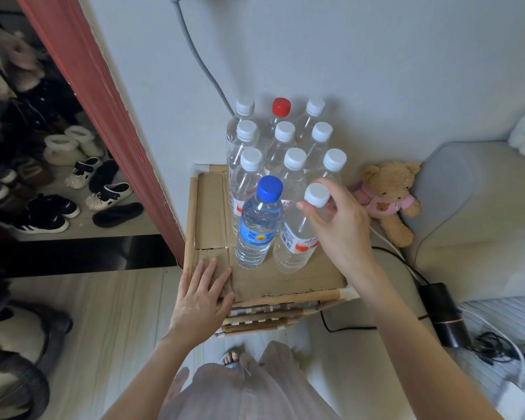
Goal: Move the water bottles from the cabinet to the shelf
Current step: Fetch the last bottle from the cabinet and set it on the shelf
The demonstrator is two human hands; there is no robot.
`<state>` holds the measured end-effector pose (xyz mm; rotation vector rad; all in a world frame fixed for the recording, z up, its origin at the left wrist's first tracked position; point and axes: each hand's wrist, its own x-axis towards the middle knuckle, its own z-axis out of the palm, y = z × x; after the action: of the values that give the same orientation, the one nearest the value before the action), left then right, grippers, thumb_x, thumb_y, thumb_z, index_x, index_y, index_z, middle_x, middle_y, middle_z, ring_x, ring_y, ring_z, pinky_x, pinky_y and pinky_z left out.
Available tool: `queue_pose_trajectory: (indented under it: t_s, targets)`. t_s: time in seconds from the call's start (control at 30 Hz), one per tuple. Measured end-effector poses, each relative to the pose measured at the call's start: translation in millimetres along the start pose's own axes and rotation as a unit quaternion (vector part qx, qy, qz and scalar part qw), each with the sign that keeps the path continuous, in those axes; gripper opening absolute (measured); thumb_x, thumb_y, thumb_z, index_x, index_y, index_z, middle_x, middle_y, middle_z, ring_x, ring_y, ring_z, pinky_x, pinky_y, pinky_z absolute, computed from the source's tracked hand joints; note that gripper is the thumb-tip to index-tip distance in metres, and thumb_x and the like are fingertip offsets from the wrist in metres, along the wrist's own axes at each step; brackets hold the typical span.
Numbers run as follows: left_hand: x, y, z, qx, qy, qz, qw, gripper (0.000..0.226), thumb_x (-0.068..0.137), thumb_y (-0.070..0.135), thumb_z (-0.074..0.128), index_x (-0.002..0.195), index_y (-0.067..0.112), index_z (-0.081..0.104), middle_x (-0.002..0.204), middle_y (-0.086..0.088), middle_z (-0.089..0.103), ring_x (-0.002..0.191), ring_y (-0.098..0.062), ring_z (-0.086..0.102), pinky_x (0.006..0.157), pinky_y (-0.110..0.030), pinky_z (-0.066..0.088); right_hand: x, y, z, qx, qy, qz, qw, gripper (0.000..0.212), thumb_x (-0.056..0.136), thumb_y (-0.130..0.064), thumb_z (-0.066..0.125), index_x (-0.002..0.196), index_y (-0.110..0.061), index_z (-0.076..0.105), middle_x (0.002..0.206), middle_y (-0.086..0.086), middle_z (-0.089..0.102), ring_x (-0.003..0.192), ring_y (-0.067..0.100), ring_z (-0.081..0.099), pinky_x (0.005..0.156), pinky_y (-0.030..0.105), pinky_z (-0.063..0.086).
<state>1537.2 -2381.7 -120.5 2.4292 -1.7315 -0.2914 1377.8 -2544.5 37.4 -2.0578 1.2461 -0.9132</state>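
Right hand (343,225) reaches in from the lower right, fingers and thumb curled round the neck of a white-capped bottle (297,241), just under its cap. That bottle stands upright on the cardboard top (212,207) of a small wooden-framed shelf (300,298), at the front right of the group; whether it is being set down or lifted can't be told from this view.

Left hand (202,298) lies flat, fingers straight and slightly spread, palm pressing the front left corner of the cardboard, prob. steadying the shelf.

Just left of the gripped bottle, touching or nearly so, stands a blue-capped bottle (259,225) w/ a blue label. Behind these two, nine more bottles stand packed in three rows of three against the wall: eight white caps, plus one red-capped bottle (281,109) in the middle of the back row. All look full of clear water, caps on.

Judgement: step in hand is placing a bottle in the front row; task looks well along, w/ eleven bottles on top. Next move calls for letting go cleanly w/o knocking the neighbours, then going for another. No cabinet is clearly identifiable.

Beside the shelf, right: a teddy bear (388,198) against a grey cushion (467,207).
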Motion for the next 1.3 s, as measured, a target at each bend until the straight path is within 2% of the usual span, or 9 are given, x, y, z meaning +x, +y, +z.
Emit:
queue_pose_trajectory:
  t_s: [0.1, 0.23, 0.37, 0.5, 0.73, 0.87, 1.03, 1.17, 1.3]
  targets:
    - [0.0, -0.1, -0.4, -0.001, -0.005, -0.001, 1.000, 0.067, 0.089, 0.057, 0.004, 0.127, 0.023, 0.048, 0.137, -0.010, 0.046, 0.129, -0.030, 0.037, 0.107, -0.038, 0.003, -4.6, 6.6, 0.6, 0.079, -0.009, 0.024, 0.997, 0.037, 0.078, -0.029, 0.068, 0.112, -0.020, 0.055, 0.105, -0.005, 0.061, 0.097, 0.012, 0.054, 0.088, 0.030, 0.045]
    - [-0.1, -0.9, -0.1, 0.000, -0.010, -0.001, 1.000, 0.067, 0.089, 0.057, 0.004, 0.128, 0.024, 0.047, 0.138, -0.010, 0.045, 0.130, -0.030, 0.036, 0.107, -0.040, 0.006, -18.3, 26.7, -0.2, 0.142, -0.128, 0.060, 0.980, 0.052, 0.074, -0.041, 0.063, 0.122, -0.039, 0.042, 0.125, -0.010, 0.053, 0.119, 0.011, 0.047, 0.099, 0.045, 0.041]
    - [0.0, -1.0, -0.5, 0.000, -0.007, 0.001, 1.000, 0.064, 0.090, 0.056, 0.008, 0.127, 0.024, 0.049, 0.137, -0.010, 0.046, 0.130, -0.031, 0.037, 0.107, -0.041, 0.008, -25.5, 35.1, 3.5, 0.139, -0.164, 0.068, 0.974, 0.074, 0.070, -0.037, 0.068, 0.131, -0.048, 0.027, 0.133, -0.013, 0.048, 0.124, 0.012, 0.045, 0.103, 0.046, 0.038]
    - [-0.1, -0.7, 0.2, -0.011, -0.002, 0.000, 1.000, 0.056, 0.085, 0.051, 0.024, 0.130, 0.024, 0.046, 0.141, -0.010, 0.041, 0.133, -0.030, 0.030, 0.108, -0.040, 0.002, -23.3, 35.4, 8.0, 0.119, -0.136, 0.071, 0.981, 0.079, 0.065, -0.039, 0.072, 0.129, -0.053, 0.027, 0.130, -0.018, 0.050, 0.119, 0.011, 0.049, 0.100, 0.044, 0.042]
    - [0.1, -0.2, -0.6, -0.022, 0.011, 0.002, 1.000, 0.060, 0.084, 0.053, 0.021, 0.132, 0.025, 0.042, 0.144, -0.009, 0.035, 0.136, -0.027, 0.022, 0.108, -0.037, -0.004, -28.9, 31.8, 23.5, 0.129, -0.070, 0.078, 0.986, 0.081, 0.066, -0.032, 0.078, 0.130, -0.046, 0.031, 0.130, -0.013, 0.050, 0.116, 0.011, 0.051, 0.096, 0.041, 0.045]
    - [-0.2, -0.5, -0.7, -0.024, 0.007, 0.005, 1.000, 0.064, 0.086, 0.058, 0.012, 0.132, 0.025, 0.042, 0.144, -0.009, 0.036, 0.136, -0.027, 0.023, 0.108, -0.037, -0.005, -42.9, 40.7, 22.9, 0.201, -0.097, 0.096, 0.970, 0.073, 0.077, -0.015, 0.071, 0.134, -0.035, 0.033, 0.133, -0.007, 0.050, 0.119, 0.003, 0.049, 0.101, 0.024, 0.040]
    - [-0.2, 0.5, -0.3, -0.028, 0.011, 0.011, 0.999, 0.076, 0.083, 0.064, -0.003, 0.135, 0.026, 0.037, 0.147, -0.007, 0.031, 0.138, -0.025, 0.016, 0.108, -0.037, -0.008, -51.9, 55.4, 41.3, 0.176, -0.112, 0.170, 0.963, 0.063, 0.080, -0.011, 0.067, 0.134, -0.020, 0.035, 0.126, -0.007, 0.053, 0.115, 0.004, 0.051, 0.103, 0.035, 0.041]
    - [-0.6, -0.9, -1.3, -0.025, -0.003, 0.008, 1.000, 0.077, 0.083, 0.063, -0.006, 0.134, 0.026, 0.038, 0.146, -0.008, 0.033, 0.137, -0.028, 0.020, 0.108, -0.038, -0.006, -52.4, 57.9, 50.4, 0.180, -0.098, 0.183, 0.962, 0.062, 0.078, -0.012, 0.069, 0.131, -0.019, 0.037, 0.122, -0.006, 0.056, 0.108, 0.000, 0.054, 0.098, 0.029, 0.045]
    - [-0.3, 0.0, -3.2, -0.010, -0.027, -0.006, 1.000, 0.062, 0.089, 0.056, 0.010, 0.129, 0.025, 0.045, 0.140, -0.009, 0.043, 0.132, -0.030, 0.033, 0.108, -0.037, -0.003, -50.4, 59.6, 53.9, 0.169, -0.078, 0.183, 0.965, 0.064, 0.075, -0.015, 0.073, 0.129, -0.016, 0.039, 0.124, 0.000, 0.055, 0.103, -0.004, 0.055, 0.094, 0.028, 0.048]
